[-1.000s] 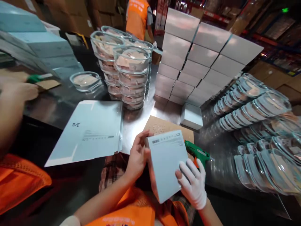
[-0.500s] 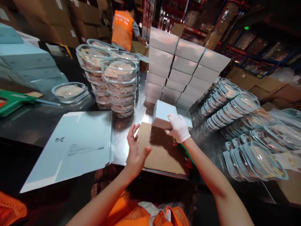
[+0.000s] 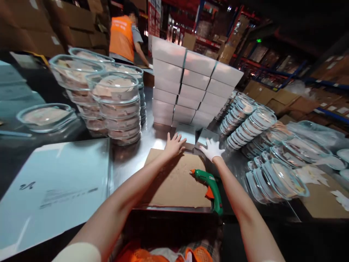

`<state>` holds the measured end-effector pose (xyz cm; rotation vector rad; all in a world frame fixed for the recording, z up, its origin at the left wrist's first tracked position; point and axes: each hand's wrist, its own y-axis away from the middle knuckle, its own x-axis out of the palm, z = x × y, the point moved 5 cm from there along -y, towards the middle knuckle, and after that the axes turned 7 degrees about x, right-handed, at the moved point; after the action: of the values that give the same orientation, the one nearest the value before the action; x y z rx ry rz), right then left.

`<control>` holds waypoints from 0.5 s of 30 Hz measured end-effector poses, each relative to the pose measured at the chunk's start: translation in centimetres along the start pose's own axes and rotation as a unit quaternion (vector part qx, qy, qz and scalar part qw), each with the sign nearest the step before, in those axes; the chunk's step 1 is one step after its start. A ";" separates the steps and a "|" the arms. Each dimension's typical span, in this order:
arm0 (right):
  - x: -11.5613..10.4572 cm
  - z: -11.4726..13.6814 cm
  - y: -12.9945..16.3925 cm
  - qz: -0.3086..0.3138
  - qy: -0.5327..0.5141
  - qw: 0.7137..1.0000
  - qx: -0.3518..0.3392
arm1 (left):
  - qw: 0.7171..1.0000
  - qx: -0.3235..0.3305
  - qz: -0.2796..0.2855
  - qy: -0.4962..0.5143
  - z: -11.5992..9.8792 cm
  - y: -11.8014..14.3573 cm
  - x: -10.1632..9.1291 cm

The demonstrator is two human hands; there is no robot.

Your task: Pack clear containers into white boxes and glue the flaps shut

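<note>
**Two hands flat on pale boxes at the foot of the stack**

Two hands reach out over a shiny metal table (image 3: 131, 160). The bare left hand (image 3: 174, 143) lies with fingers spread on the top of a pale box (image 3: 188, 135) that sits on the table against the bottom of the box stack (image 3: 191, 87). The gloved right hand (image 3: 212, 149) rests open, fingers splayed, on a second pale box (image 3: 207, 135) just beside the first; neither hand is closed around anything.

Nearer the person, a brown cardboard sheet (image 3: 174, 185) lies flat on the table, and a green glue gun (image 3: 208, 183) rests on its right edge, nozzle pointing left. To the left lies a large flat pale-blue carton blank (image 3: 54, 185) with dark print. Behind it stand towers of stacked glass bowls (image 3: 117, 105), and a single glass bowl (image 3: 45, 116) sits apart at the far left. On the right, rows of glass lids (image 3: 253, 123) lean against one another, overlapping, reaching towards the near table edge.

The room is a dim warehouse: brown cartons piled at the back left, racking with red and blue beams on the right, a small green light high up. A person in an orange vest (image 3: 122, 38) stands beyond the bowls, turned towards the stack.
</note>
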<state>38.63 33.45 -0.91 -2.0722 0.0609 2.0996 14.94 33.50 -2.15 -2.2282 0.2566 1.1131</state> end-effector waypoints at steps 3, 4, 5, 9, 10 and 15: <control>1.6 -2.7 -0.1 0.032 -0.012 0.999 -0.029 | 0.999 0.018 -0.027 0.014 0.9 -0.4 1.0; 2.1 -2.9 -0.1 0.031 -0.017 0.998 -0.047 | 0.999 0.021 -0.036 0.017 1.2 -0.3 1.1; 2.5 -2.8 -0.2 0.029 -0.024 0.997 -0.066 | 0.999 0.023 -0.042 0.018 1.5 -0.2 1.2; 3.5 -1.1 -0.9 0.011 -0.053 0.992 -0.114 | 0.999 0.011 -0.029 -0.012 2.4 -0.1 1.4; 3.5 -0.7 -1.2 0.005 -0.060 0.991 -0.120 | 1.000 0.006 -0.018 -0.025 2.5 -0.2 1.4; 0.2 -0.1 -2.2 -0.054 -0.092 0.986 -0.127 | 0.996 -0.010 0.030 -0.078 0.9 -1.4 0.5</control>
<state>39.06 35.63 -0.83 -1.9463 -0.3553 2.3218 15.29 35.23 -2.31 -2.1496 0.2478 1.3202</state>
